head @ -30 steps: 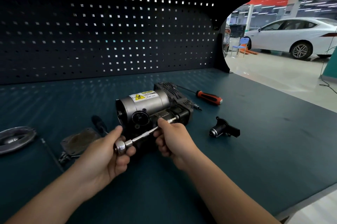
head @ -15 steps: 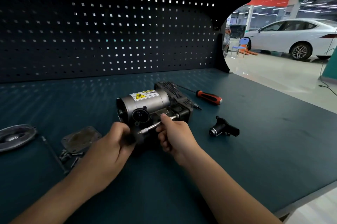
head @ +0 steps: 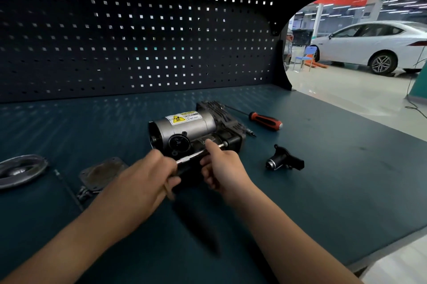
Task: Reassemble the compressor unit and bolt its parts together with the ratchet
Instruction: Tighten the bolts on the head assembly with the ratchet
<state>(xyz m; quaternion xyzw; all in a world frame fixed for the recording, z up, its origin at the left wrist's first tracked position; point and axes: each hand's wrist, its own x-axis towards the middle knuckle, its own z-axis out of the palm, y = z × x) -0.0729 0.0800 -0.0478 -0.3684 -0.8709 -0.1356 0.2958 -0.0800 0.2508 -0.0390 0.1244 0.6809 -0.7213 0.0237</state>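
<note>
The compressor unit, a silver cylinder with a yellow warning label joined to a black housing, lies in the middle of the bench. A ratchet with a long chrome extension runs along its near side into the black housing. My left hand grips the ratchet's head end, and the ratchet's black handle hangs blurred below that hand. My right hand holds the extension bar, with one finger raised along the unit. The bar's tip sits against the housing at the right.
A red-handled screwdriver lies behind the unit on the right. A small black fitting lies to the right. A flat cover plate with loose bolts and an oval metal part lie at the left. A pegboard backs the bench.
My left hand has turned over the ratchet head, and the handle has swung from the left side down towards me. My right hand stays on the extension bar.
</note>
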